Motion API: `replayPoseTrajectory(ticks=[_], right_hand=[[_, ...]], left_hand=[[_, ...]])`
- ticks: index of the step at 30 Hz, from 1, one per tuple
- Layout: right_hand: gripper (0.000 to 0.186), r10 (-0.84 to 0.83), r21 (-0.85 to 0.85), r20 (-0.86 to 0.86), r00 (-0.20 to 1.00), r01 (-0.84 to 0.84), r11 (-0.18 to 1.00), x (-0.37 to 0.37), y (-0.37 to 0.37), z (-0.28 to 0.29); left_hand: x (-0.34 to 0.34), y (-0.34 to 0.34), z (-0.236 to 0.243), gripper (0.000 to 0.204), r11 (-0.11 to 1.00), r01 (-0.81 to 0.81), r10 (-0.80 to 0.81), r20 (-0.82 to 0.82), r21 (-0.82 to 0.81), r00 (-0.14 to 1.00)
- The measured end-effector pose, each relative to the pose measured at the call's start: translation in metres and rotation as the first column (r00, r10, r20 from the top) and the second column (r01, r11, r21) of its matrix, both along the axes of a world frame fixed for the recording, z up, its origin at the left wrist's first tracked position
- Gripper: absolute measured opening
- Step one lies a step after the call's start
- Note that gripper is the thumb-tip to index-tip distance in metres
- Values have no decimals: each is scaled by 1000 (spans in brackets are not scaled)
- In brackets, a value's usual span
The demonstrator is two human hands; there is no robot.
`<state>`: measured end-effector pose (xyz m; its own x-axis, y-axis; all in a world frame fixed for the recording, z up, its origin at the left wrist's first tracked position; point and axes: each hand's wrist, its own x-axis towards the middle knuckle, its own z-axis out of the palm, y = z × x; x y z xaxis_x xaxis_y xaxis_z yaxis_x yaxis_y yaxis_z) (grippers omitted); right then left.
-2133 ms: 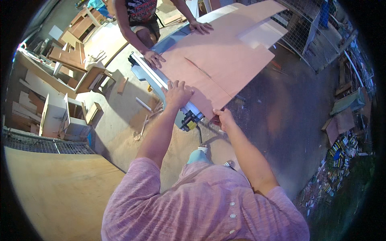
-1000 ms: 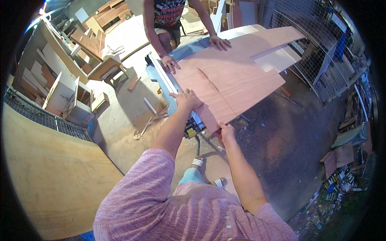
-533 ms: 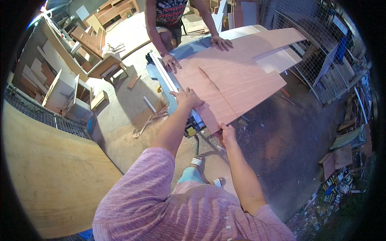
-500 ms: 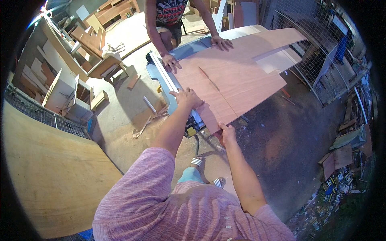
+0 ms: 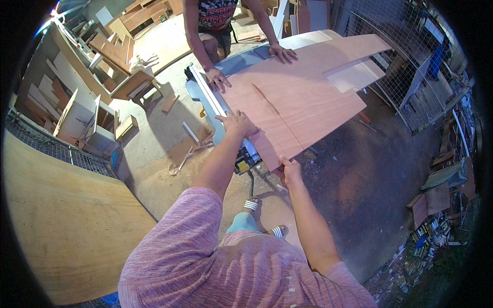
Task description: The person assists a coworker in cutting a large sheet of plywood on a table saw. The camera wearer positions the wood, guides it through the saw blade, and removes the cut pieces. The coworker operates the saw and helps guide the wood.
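A pink plywood board [image 5: 308, 118] lies on a blue-grey table saw [image 5: 195, 91], with a long narrow slit running into a thin line across it. My left hand [image 5: 237, 124] rests over the white rail [image 5: 205, 89] and board edge, fingers spread. My right hand [image 5: 288, 172] grips the board's near corner, thumb on top and fingers partly hidden beneath. Across the saw, a co-worker's one hand [image 5: 218, 81] lies at the board's left edge and the other [image 5: 282, 54] presses flat on its far part.
A large plywood sheet [image 5: 67, 220] fills the lower left. Stacked wooden offcuts and cabinets [image 5: 92, 128] stand at the left. A wire mesh panel [image 5: 421, 108] leans at the upper right, with scrap debris [image 5: 431, 236] along the right side. Loose strips [image 5: 192, 143] lie beside the saw.
Since the earliest frame the whole scene has shifted slightly within the view as my head moved. The board and all four hands stay much the same relative to one another.
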<state>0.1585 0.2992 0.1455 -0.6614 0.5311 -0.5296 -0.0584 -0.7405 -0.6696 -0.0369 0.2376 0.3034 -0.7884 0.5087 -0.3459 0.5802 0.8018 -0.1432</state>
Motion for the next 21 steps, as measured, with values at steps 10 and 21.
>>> replayPoseTrajectory(ticks=[10,21], right_hand=[[15,-2,6,29,1000,2,1000,5,1,-6],[14,-2,-6,21,1000,2,1000,14,-3,10]], left_hand=[[2,1,1,83,1000,7,-7,-4,6,1000],[-3,-1,-13,74,996,17,-13,-53,88,998]])
